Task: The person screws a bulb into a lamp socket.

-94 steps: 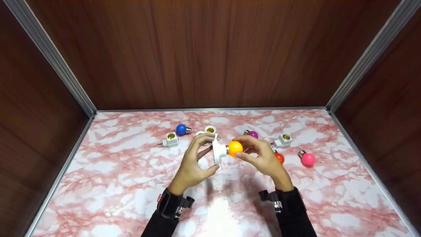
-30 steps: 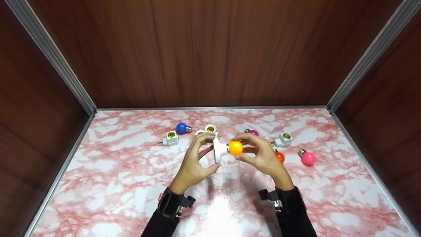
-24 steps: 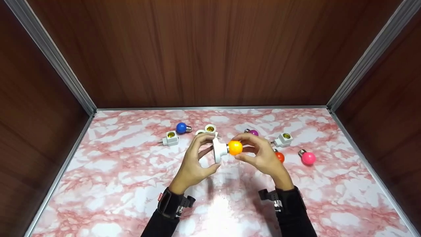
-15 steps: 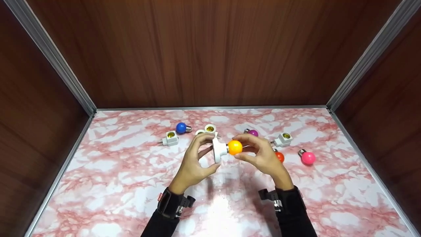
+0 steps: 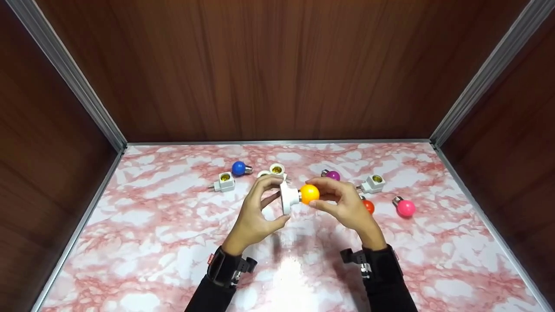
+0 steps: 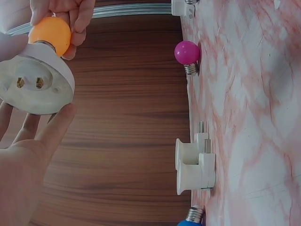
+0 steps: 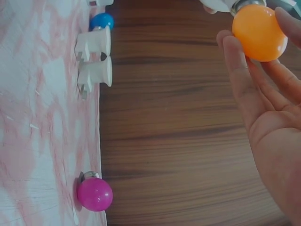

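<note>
Marbled tabletop (image 5: pixel 151 242) underlies the white socket (image 5: pixel 288 200) your left hand (image 5: pixel 255 214) grips; your right hand (image 5: pixel 347 204) pinches its part-inserted orange bulb (image 5: pixel 309 193).

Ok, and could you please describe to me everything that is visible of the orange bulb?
The orange bulb has a smooth, glossy round globe, of glass or plastic, and a silvery metal base. It lies sideways in the air above the table, its base at the mouth of the white lamp holder. Some metal shows between them; how deep it sits is hidden. Of the hands, the right hand pinches the globe with thumb and fingers.
</note>
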